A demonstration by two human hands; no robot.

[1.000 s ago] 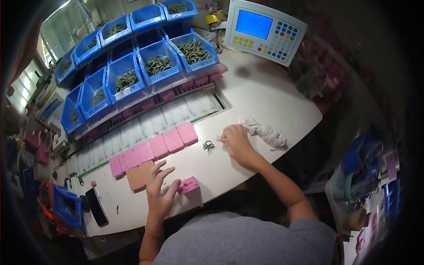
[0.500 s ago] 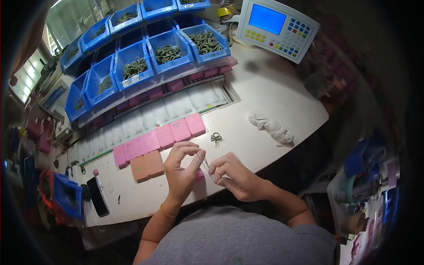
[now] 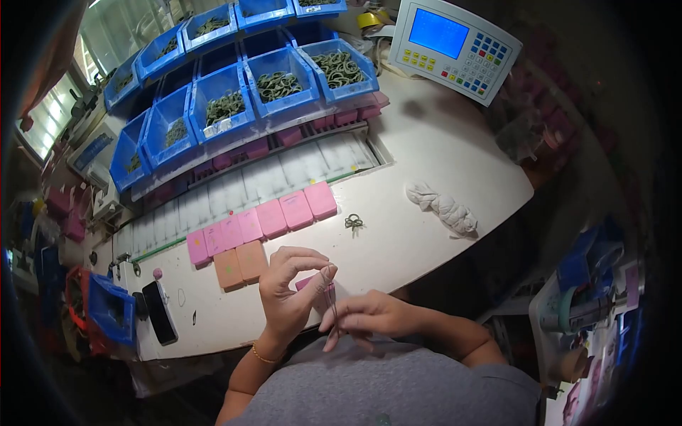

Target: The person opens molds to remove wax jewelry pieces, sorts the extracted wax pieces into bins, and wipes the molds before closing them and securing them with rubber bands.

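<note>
My left hand (image 3: 290,290) is raised over the front of the table, thumb and forefinger closed on the top end of a thin strand (image 3: 331,292), perhaps a cord or band. Lower down, my right hand (image 3: 380,314) has its fingers around the strand's other end, some of them stretched out. The strand runs nearly upright between them. Behind the hands, a pink block (image 3: 307,283) is partly hidden. Farther back on the table lies a small cluster of dark green rings (image 3: 353,222).
Pink blocks (image 3: 270,217) stand in a row, with two orange blocks (image 3: 239,266) before them. Blue bins (image 3: 284,106) of green rings rise behind. A twisted white cloth (image 3: 442,210), a phone (image 3: 160,312) and a keypad display (image 3: 455,53) are also on the table.
My right hand has moved down and left, its fingers opening out somewhat. The strand now hangs more upright below my left hand, which has shifted slightly down.
</note>
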